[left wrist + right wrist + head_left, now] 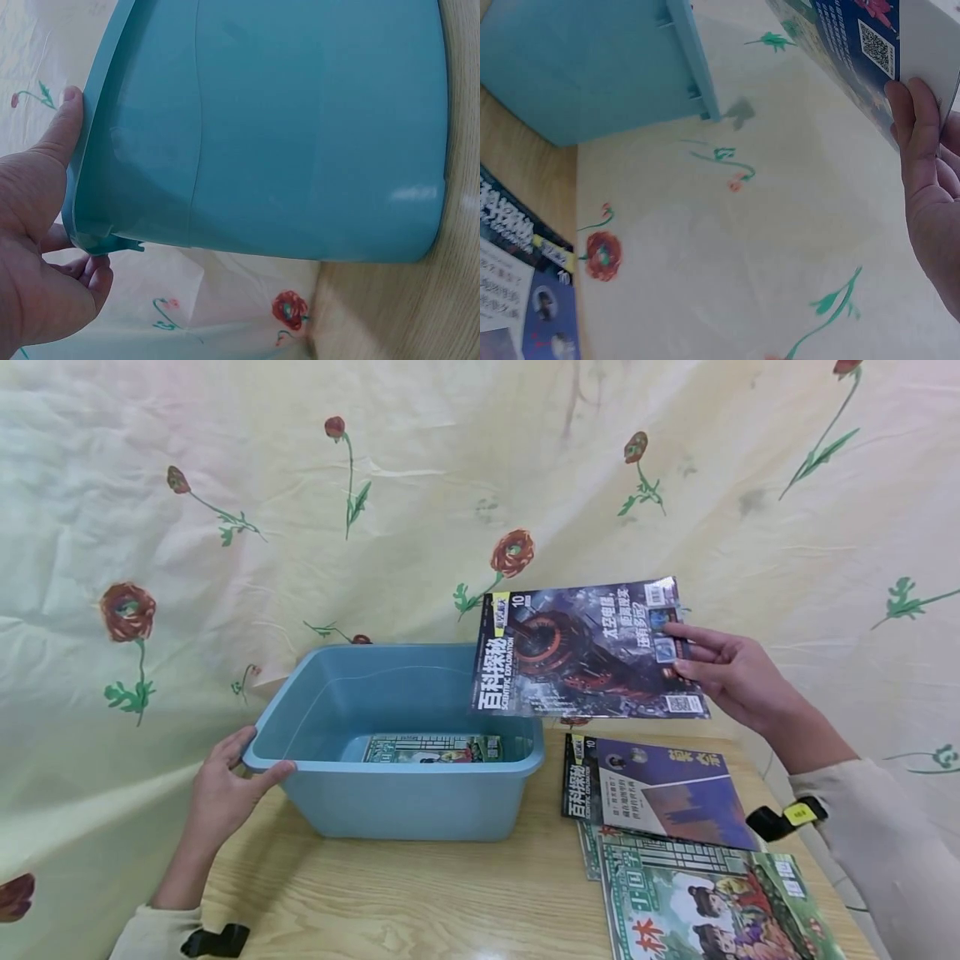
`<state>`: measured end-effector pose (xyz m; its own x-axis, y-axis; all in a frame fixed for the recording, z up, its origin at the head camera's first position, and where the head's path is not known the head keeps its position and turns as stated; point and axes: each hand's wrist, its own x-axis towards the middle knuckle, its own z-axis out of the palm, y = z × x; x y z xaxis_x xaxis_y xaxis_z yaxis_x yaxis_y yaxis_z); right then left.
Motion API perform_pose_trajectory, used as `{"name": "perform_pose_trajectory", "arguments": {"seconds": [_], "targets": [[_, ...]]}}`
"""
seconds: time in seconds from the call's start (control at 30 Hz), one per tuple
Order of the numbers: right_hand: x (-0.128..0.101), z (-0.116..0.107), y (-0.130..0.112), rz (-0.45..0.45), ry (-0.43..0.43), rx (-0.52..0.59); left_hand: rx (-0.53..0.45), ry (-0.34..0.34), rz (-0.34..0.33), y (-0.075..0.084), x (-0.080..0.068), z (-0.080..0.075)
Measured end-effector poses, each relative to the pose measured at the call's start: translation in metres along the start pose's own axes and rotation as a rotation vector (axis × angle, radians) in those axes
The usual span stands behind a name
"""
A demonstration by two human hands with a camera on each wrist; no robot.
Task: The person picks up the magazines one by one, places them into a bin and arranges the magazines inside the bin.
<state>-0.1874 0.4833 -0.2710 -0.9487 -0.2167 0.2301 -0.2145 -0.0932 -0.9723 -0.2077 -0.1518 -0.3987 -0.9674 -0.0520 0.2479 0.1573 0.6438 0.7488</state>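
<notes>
My right hand (738,681) pinches a dark-covered magazine (577,652) by its right edge, thumb on the front cover. The magazine is raised and overlaps the right end of a blue plastic tub (405,802) in the head view. Its back cover with a QR code shows in the right wrist view, with fingers (922,112) lying against it. My left hand (232,785) grips the tub's left front corner, thumb along the rim and fingertips curled under it. Inside the tub lies a green-covered magazine (435,749), partly hidden by the front wall.
On the wooden table (420,902), right of the tub, lie several overlapping magazines: a purple one (675,785) partly over a dark one (579,785), and a green illustrated one (720,902) nearer the front. A flowered cloth (420,485) hangs behind the table.
</notes>
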Motion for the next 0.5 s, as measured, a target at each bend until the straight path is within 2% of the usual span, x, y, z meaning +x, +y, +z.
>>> {"name": "perform_pose_trajectory", "arguments": {"seconds": [0.13, 0.3, 0.5], "targets": [[0.001, 0.001, -0.005, -0.013, -0.022, 0.028, 0.015, -0.028, 0.008, 0.008, 0.003, 0.003], [0.0, 0.004, -0.005, 0.01, 0.009, 0.014, 0.041, -0.069, 0.025, 0.019, 0.005, 0.008], [-0.002, 0.007, -0.008, 0.031, 0.032, 0.013, 0.049, -0.084, 0.052, 0.035, 0.0, 0.016]]}}
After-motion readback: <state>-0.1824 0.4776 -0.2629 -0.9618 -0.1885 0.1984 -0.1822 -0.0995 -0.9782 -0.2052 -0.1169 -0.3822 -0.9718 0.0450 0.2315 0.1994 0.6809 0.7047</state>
